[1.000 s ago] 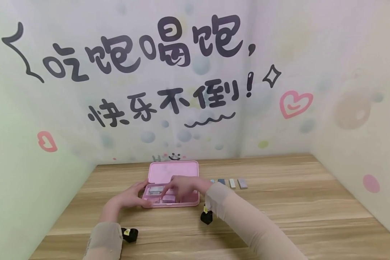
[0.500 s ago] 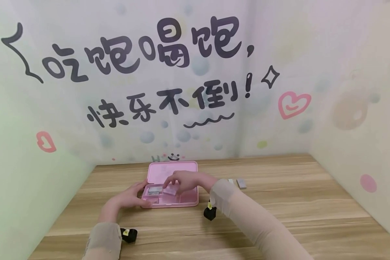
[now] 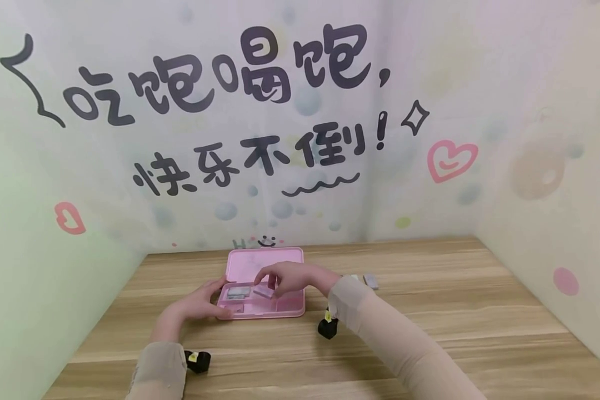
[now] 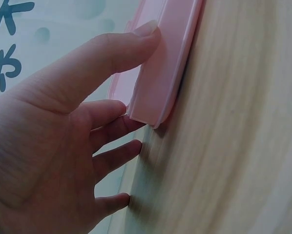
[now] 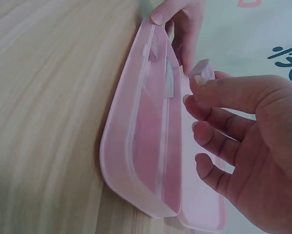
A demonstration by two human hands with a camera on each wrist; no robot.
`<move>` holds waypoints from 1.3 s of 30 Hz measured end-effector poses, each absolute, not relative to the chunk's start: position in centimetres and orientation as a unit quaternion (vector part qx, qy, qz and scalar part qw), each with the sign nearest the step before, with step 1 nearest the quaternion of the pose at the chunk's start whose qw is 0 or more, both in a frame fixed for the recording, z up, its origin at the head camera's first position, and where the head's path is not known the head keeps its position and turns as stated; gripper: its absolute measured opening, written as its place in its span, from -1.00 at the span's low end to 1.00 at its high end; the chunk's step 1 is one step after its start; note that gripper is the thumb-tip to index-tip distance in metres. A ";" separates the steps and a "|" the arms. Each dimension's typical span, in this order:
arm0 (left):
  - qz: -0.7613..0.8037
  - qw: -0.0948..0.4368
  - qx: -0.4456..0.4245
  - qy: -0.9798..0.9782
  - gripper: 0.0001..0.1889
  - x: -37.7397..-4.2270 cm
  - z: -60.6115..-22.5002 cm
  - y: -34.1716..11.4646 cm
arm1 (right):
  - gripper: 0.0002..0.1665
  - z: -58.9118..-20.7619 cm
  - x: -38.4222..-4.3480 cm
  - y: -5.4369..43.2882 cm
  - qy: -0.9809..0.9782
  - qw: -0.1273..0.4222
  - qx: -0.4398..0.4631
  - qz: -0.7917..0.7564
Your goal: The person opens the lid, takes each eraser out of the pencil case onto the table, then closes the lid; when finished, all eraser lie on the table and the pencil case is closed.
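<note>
A pink pencil box point(image 3: 290, 304) lies on the table with its lid point(image 3: 265, 264) raised against the back wall. My left hand point(image 3: 197, 304) grips the box's left end, its thumb point(image 4: 136, 46) on the near wall and some fingers behind. Over the box's middle, my right hand point(image 3: 292, 278) pinches a small lavender eraser point(image 5: 203, 69) between thumb and forefinger, its other fingers loosely curled. The eraser is tilted and clear of the box floor. Whitish-grey blocks point(image 3: 238, 291) sit in the back left compartment, and a small pale piece point(image 3: 239, 307) lies in the front left one.
Right of the box, a grey-lavender block point(image 3: 371, 281) lies on the wooden table point(image 3: 430, 311); a whitish one point(image 3: 355, 276) shows partly behind my right sleeve. The printed backdrop point(image 3: 330, 216) stands at the table's far edge.
The right hand has lifted the lavender eraser from the front middle of the box and shifted it slightly back, tilting it. The right forearm now hides more of the blocks on the table. Left hand stays put.
</note>
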State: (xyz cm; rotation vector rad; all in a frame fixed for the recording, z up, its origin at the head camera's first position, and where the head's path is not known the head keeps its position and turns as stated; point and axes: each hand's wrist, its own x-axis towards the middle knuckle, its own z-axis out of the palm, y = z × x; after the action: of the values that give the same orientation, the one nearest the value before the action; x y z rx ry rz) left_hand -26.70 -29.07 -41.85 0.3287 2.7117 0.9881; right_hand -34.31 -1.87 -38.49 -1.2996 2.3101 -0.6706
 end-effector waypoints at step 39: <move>0.323 0.124 0.112 0.932 0.15 -26.8 -42.1 -29.0 | -0.50 -40.5 -31.4 8.7 0.853 0.115 -0.334 -0.384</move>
State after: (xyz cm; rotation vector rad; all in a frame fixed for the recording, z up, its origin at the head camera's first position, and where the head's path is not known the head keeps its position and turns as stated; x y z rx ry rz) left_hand -26.75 -29.01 -42.05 0.3270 2.7168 0.9405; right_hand -31.41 8.68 -40.45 -0.9784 2.5011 -1.1240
